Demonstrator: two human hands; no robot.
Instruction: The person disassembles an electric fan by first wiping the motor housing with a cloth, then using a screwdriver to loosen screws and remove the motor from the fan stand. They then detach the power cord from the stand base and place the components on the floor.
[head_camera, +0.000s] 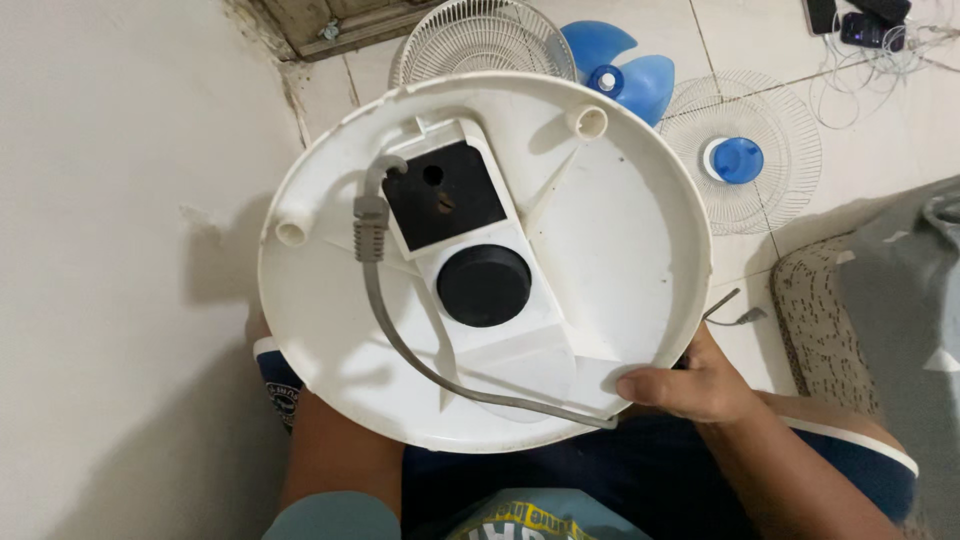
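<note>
Right hand (690, 385) grips the round white fan base (620, 230); left hand hidden behind it.

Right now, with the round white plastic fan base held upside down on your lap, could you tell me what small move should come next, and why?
Probably free the grey power cord from under the right hand. The thumb pins it against the rim of the round white plastic fan base, and it curves loosely across the underside, past the black round cap. The left hand is mostly hidden behind the base, at its far edge.

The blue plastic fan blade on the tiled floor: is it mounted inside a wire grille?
No, the blue plastic fan blade lies loose between two white wire grilles.
</note>
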